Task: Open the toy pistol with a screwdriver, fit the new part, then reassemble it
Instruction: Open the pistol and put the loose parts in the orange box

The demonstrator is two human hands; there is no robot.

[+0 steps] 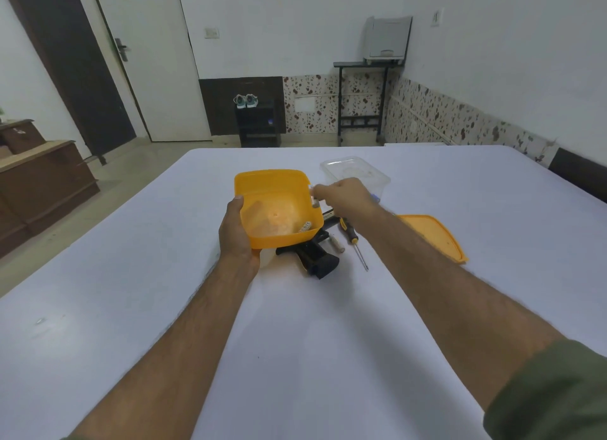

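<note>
Fingers of the right hand (pixel 345 195) are pinched on a small pale part (pixel 315 200), which they hold at the right rim of the orange box (pixel 272 180); it is too small to tell exactly what it is. The left hand (pixel 238 232) grips the near left wall of this box, thumb over the rim, and holds it lifted and tilted above the worktop (pixel 164 308). Inside the box, in its near right corner, lies one more small white piece (pixel 304 226). The toy pistol (pixel 312 252) lies on the worktop directly below and just toward the person from the box, partly hidden by it; its black grip points toward the person and to the right. Just beside it on the right lies a small pale cylinder (pixel 336 243), then the screwdriver (pixel 354 242), whose long axis runs away from the person, with the yellow and black handle on the far end and the thin tip on the near end. The right hand is clearly nearer to the screwdriver: the handle lies just below its wrist, so it would need only to come down and back a little. Probably the part is being taken from the box, and the pistol seems not yet opened. The orange lid (pixel 437 239) lies to the right, and a clear container (pixel 354 172) stands behind the right hand.
</note>
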